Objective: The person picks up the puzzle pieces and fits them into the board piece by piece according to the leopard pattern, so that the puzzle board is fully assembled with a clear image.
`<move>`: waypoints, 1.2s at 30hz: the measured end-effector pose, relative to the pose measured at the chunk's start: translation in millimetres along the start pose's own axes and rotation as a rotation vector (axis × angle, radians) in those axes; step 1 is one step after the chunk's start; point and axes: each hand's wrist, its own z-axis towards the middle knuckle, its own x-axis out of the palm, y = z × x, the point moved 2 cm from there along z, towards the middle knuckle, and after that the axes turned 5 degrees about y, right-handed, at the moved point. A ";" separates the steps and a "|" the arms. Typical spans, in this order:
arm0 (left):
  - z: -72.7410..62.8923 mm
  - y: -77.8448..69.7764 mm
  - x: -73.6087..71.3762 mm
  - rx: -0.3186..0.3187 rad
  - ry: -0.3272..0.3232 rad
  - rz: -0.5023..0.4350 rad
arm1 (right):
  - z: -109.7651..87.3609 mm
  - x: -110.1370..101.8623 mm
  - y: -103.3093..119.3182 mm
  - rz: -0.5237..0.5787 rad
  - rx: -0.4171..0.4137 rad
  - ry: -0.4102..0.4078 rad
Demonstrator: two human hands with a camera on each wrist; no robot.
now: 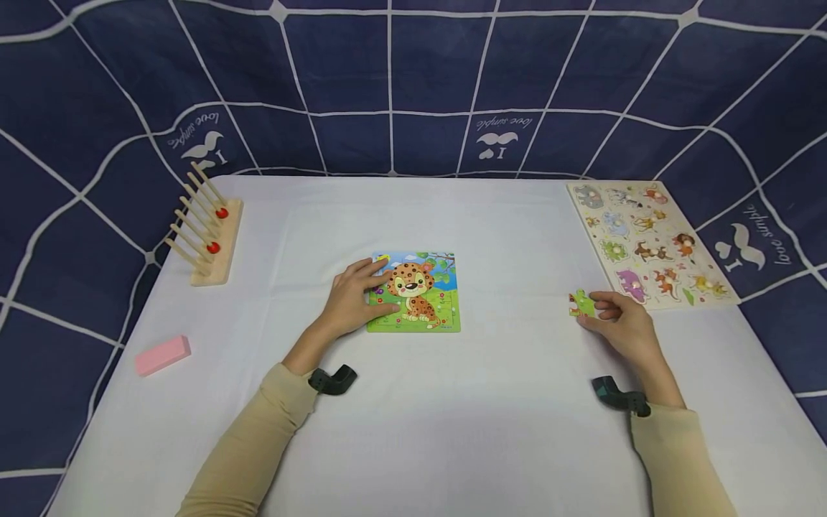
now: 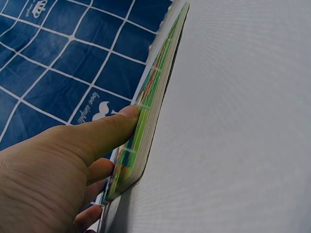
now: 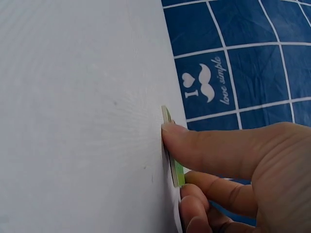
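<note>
A leopard jigsaw puzzle [image 1: 423, 287] lies flat in its square board near the table's middle. My left hand [image 1: 349, 298] rests on its left side, thumb and fingers spread over the picture. Close up in the left wrist view, the thumb of the left hand [image 2: 73, 150] touches the top of the puzzle [image 2: 142, 138]. Far to the right, my right hand [image 1: 625, 327] pinches a small green puzzle piece [image 1: 583, 304] at the tabletop. The right wrist view has the piece [image 3: 178, 174] edge-on, beside the thumb of the right hand [image 3: 233, 155].
An animal peg puzzle board [image 1: 646, 251] lies at the right, just beyond my right hand. At the left stand a wooden rack [image 1: 226, 251] with upright pegs and red beads, and a pink block [image 1: 163, 355]. Dark blue gridded cloth [image 1: 426, 72] borders the white table [image 1: 452, 416].
</note>
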 end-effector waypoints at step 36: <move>-1.2 -2.8 -2.4 0.005 -0.004 -0.014 | 4.4 13.6 27.9 0.187 -0.047 -0.057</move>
